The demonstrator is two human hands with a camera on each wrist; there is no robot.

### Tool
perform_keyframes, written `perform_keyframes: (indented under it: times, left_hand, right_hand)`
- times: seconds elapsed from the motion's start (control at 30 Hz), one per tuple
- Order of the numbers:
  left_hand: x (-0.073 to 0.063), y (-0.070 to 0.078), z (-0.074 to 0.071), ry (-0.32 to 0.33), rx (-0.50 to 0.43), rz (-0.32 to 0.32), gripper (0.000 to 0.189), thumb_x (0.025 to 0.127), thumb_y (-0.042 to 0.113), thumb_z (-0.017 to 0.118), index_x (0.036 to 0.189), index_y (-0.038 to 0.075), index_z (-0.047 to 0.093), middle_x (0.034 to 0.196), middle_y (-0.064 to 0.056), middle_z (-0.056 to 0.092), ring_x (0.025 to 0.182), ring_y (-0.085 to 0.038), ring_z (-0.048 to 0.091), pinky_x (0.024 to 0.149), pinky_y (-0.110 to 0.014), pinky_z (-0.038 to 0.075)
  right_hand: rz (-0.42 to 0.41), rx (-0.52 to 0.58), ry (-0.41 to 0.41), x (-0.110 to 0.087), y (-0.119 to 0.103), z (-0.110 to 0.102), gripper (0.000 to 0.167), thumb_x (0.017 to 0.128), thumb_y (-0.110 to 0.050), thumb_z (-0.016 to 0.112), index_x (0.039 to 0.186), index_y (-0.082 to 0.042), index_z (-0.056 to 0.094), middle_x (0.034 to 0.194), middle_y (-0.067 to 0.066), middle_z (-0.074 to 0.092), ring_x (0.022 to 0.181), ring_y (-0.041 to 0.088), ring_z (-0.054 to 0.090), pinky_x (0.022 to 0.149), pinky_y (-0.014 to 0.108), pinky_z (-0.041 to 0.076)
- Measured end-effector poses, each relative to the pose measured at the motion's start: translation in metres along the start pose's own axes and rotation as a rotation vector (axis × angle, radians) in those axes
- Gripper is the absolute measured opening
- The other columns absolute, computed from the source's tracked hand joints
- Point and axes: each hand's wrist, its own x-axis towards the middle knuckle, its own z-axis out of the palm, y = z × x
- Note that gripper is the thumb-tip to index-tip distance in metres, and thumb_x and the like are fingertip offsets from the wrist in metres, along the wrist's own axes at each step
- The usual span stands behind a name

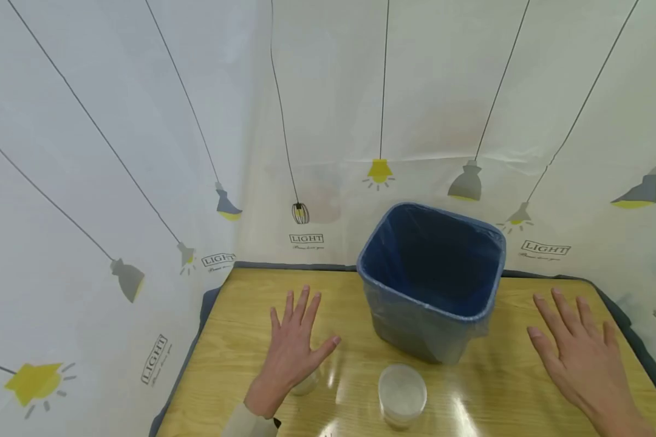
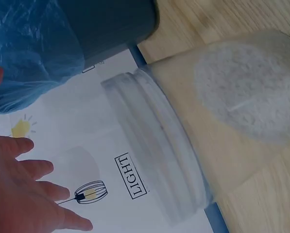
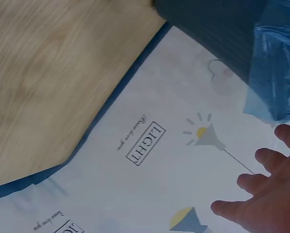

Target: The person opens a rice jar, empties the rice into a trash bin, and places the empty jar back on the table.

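My left hand [image 1: 292, 352] is held over the left part of the table, palm down with its fingers spread and nothing in them. Part of a clear round container [image 1: 305, 386] shows from behind its thumb side. A clear jar with a whitish round top [image 1: 402, 391] stands between the hands, in front of the bin. The left wrist view has a clear jar [image 2: 232, 111] close up, with white grainy stuff inside, and the left fingers [image 2: 40, 187] apart from it. On the far right, my right hand [image 1: 585, 358] is spread and holds nothing; its fingers [image 3: 254, 182] also show in the right wrist view.
A blue bin [image 1: 432, 291] lined with a thin clear bag stands at the table's back edge. White sheeting [image 1: 328, 121] printed with hanging lamps surrounds the wooden table [image 1: 218, 346] at the back and sides.
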Motion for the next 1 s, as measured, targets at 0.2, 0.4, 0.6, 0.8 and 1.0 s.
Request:
perform_keyframes:
  times: [0.2,0.4,0.6,0.8,1.0]
  left_hand:
    - [-0.001,0.007,-0.004,0.021,-0.133,-0.01,0.089,0.098,0.069,0.05,0.16,0.007,0.035,0.166,-0.02,0.029,0.152,-0.048,0.023,0.109,-0.081,0.018]
    - [-0.004,0.017,-0.005,0.0,-0.283,0.011,0.08,0.098,0.049,0.062,0.159,0.003,0.036,0.167,-0.019,0.027,0.152,-0.046,0.025,0.114,-0.074,0.022]
    - [-0.009,0.027,-0.002,0.01,-0.355,0.093,0.074,0.102,0.045,0.059,0.157,0.0,0.038,0.166,-0.02,0.028,0.151,-0.039,0.03,0.117,-0.063,0.03]
    - [-0.012,0.032,0.009,-0.025,-0.463,0.099,0.069,0.103,0.039,0.059,0.159,0.006,0.037,0.169,-0.012,0.027,0.151,-0.034,0.034,0.114,-0.059,0.037]
    - [-0.019,0.039,0.022,-0.06,-0.669,0.052,0.063,0.105,0.028,0.057,0.161,0.014,0.033,0.168,-0.006,0.029,0.151,-0.034,0.033,0.113,-0.06,0.038]
  right_hand:
    - [-0.057,0.068,0.053,0.0,-0.017,-0.012,0.06,0.112,-0.032,0.039,0.167,-0.018,0.02,0.173,0.011,0.007,0.157,0.04,-0.006,0.115,0.075,-0.005]
    - [-0.17,0.185,0.177,0.002,-0.038,-0.024,0.055,0.111,-0.02,0.041,0.164,-0.016,0.029,0.172,0.009,0.015,0.158,0.036,0.007,0.124,0.06,0.002]
    - [-0.249,0.325,0.272,0.001,-0.064,-0.033,0.053,0.11,-0.017,0.042,0.162,-0.01,0.035,0.17,0.011,0.024,0.157,0.019,0.014,0.125,0.028,0.008]
    - [-0.312,0.4,0.298,0.001,-0.086,-0.036,0.051,0.111,-0.022,0.041,0.159,-0.006,0.038,0.169,0.01,0.027,0.157,0.017,0.018,0.119,0.018,0.012]
    - [-0.497,0.433,0.42,0.001,-0.119,-0.034,0.057,0.112,-0.036,0.034,0.151,0.004,0.047,0.161,0.023,0.037,0.153,0.022,0.031,0.12,0.02,0.021]
